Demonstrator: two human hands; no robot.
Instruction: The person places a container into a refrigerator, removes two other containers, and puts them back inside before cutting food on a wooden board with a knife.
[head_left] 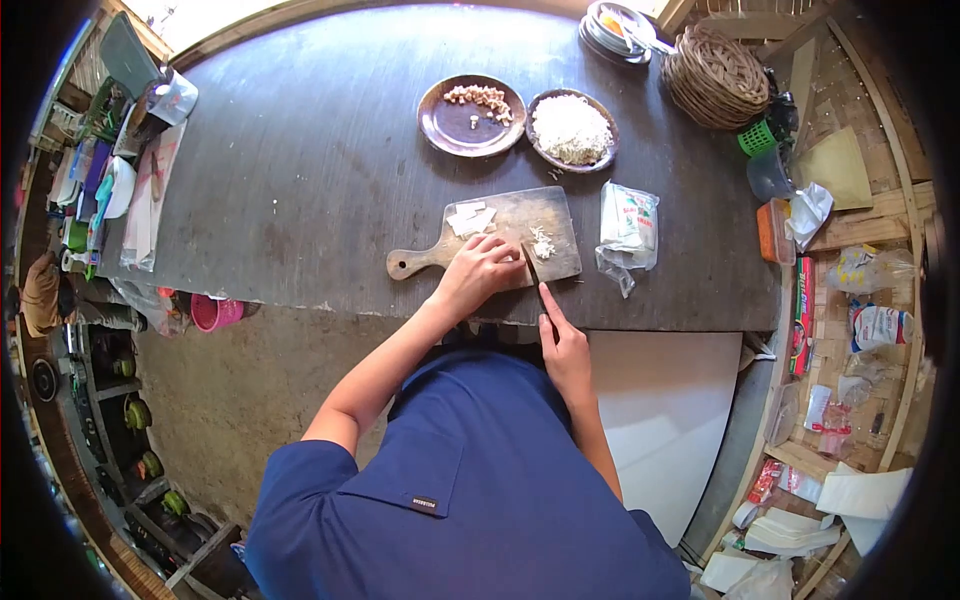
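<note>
Two round dishes sit at the far side of the dark table [300, 170]. The brown plate [455, 125] on the left is glossy and holds a small scatter of pale tan pieces along its far edge. The dish [571, 128] to its right is heaped with fine white shreds. Farther right, a stack of woven baskets [715, 75] stands at the table's far corner, next to metal dishes [615, 25] that the frame edge cuts off.

Nearer, a wooden cutting board [510, 235] with a rounded handle pointing left lies close to the table's near edge. Flat white slices [468, 220] lie on its far left part and a small pile of chopped white bits [542, 243] lies to the right. A crinkled clear plastic bag [628, 220] with a printed label lies just right of the board.

The left hand [483, 268] rests on the board with its fingers curled down; they cover whatever is under them, so its hold cannot be made out. The right hand [563, 345] is closed around the handle of a knife [533, 270], whose thin dark blade reaches onto the board beside the left fingers.

The shelves at the left and right are distorted by the lens, and their small items are hard to make out.
</note>
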